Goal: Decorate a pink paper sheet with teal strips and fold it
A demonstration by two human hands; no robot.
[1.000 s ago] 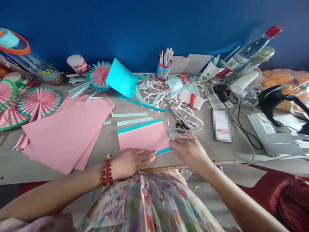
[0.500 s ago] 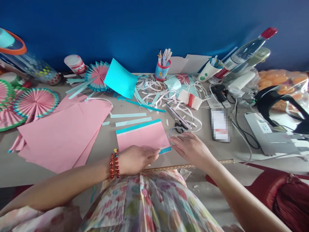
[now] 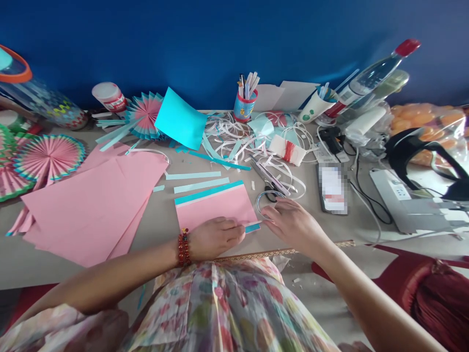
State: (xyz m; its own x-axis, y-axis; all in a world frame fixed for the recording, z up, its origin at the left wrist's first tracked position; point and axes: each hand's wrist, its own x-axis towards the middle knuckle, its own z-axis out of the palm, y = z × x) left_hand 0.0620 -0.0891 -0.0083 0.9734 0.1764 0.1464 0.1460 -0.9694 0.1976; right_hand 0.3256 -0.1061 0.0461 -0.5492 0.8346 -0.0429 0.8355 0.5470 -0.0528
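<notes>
hands (image 3: 217,238) (image 3: 293,224): 2 | blue-edged sheet (image 3: 216,208): 1 | phone (image 3: 332,189): 1 | scissors (image 3: 261,171): 1

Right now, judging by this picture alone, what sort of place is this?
Probably a papercraft worktable: blue-edged pink paper lies under the left hand, with pleated rosettes and scissors nearby. Home or workshop, I cannot tell.

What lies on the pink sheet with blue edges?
The left grip lies over the near part of the pink sheet. A blue band lines its far edge; another shows at the near right corner. What the grip covers is hidden.
</notes>
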